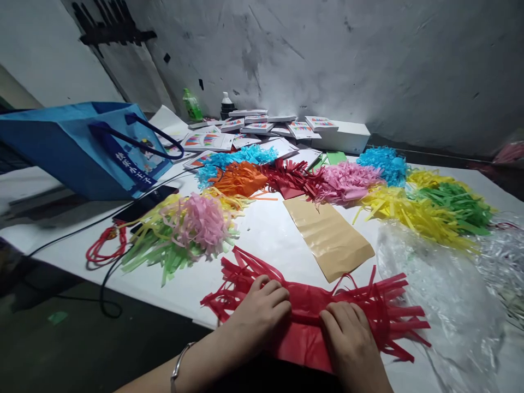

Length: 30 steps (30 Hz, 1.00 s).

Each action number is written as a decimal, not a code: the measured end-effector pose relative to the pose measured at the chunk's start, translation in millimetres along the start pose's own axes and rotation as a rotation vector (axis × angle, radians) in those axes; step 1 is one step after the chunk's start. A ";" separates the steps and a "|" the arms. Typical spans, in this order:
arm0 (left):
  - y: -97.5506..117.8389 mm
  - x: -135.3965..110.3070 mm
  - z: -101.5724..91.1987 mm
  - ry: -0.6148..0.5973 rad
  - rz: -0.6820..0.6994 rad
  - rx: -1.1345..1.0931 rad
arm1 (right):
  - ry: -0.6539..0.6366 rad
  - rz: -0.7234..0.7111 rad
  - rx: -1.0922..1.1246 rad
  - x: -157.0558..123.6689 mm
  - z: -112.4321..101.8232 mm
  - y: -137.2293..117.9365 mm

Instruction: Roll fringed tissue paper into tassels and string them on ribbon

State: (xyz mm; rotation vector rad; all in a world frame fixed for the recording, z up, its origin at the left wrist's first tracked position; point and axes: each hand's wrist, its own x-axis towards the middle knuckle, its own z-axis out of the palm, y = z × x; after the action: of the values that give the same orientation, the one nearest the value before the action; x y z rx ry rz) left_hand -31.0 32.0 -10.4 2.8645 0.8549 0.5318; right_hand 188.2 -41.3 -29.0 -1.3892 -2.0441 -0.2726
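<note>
Red fringed tissue paper (380, 308) lies spread at the near edge of a white table (270, 229), its middle band bunched under two bare hands. The left hand (262, 311), a silver bangle (180, 360) on its wrist, and the right hand (352, 338) both curl their fingers tightly over the sheet, thumbs hidden. Beyond lie a tan paper rectangle (327, 234), heaps of coloured fringed paper (344, 183), a blue fabric bag (61, 147) and clear plastic wrap (442, 295).
</note>
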 end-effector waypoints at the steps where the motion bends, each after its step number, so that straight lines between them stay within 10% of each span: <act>1: -0.6 0.5 0.3 -0.033 -0.044 0.000 | -0.035 0.035 0.006 1.0 -0.3 1.9; 8: 3.2 28.7 -16.2 -0.213 -0.365 0.086 | -0.211 0.215 -0.209 15.4 14.2 11.7; 17: -11.6 29.5 -26.6 -0.191 -0.243 -0.196 | -0.446 0.300 0.186 24.1 -3.1 24.9; 24: -11.5 14.8 -12.4 0.056 0.104 0.056 | -0.054 0.007 0.139 14.0 -8.1 16.2; 30: -13.5 7.5 -12.2 -0.080 0.062 0.075 | -0.026 -0.041 0.122 12.7 -8.5 12.2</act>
State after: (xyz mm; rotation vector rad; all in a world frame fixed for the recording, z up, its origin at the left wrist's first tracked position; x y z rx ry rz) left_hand -36.4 47.4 0.5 2.9663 0.7921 0.3966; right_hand 199.4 -30.9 -16.8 -1.2843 -2.0762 -0.1455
